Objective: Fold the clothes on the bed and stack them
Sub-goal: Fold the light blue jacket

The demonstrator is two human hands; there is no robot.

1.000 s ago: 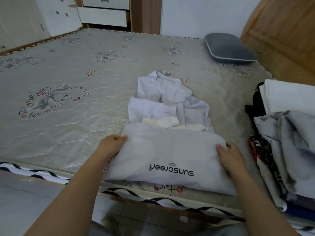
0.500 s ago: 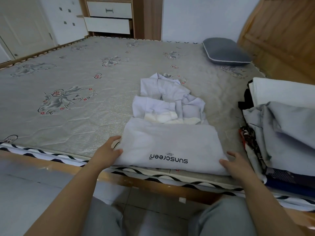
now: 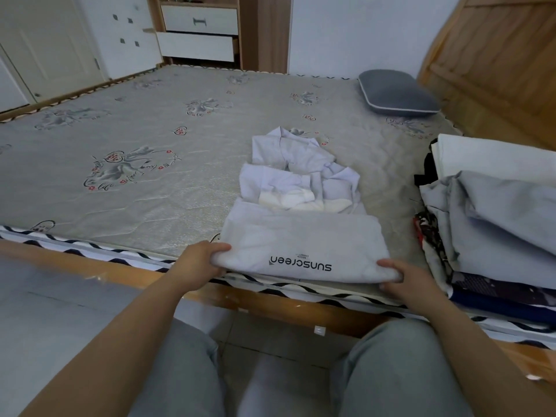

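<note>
A pale grey garment (image 3: pixel 304 239) printed "sunscreen" lies partly folded at the near edge of the bed (image 3: pixel 126 188). My left hand (image 3: pixel 200 263) grips its near left corner, thumb on top and fingers under the cloth. My right hand (image 3: pixel 401 276) grips the near right corner the same way. The garment's rumpled upper part (image 3: pixel 301 173) with white lining stretches away toward the middle of the bed. A pile of clothes (image 3: pixel 493 224) stands at the right edge of the bed.
A grey pillow (image 3: pixel 395 96) lies at the far right by the wooden headboard (image 3: pixel 496 64). White drawers (image 3: pixel 198 34) and a door stand beyond the bed. My knees in grey trousers (image 3: pixel 186 374) are below the bed's wooden rail.
Both hands slid from the garment's sides to its near corners and now grip them. The garment has been drawn closer to the bed's edge, and the camera moved back.
</note>
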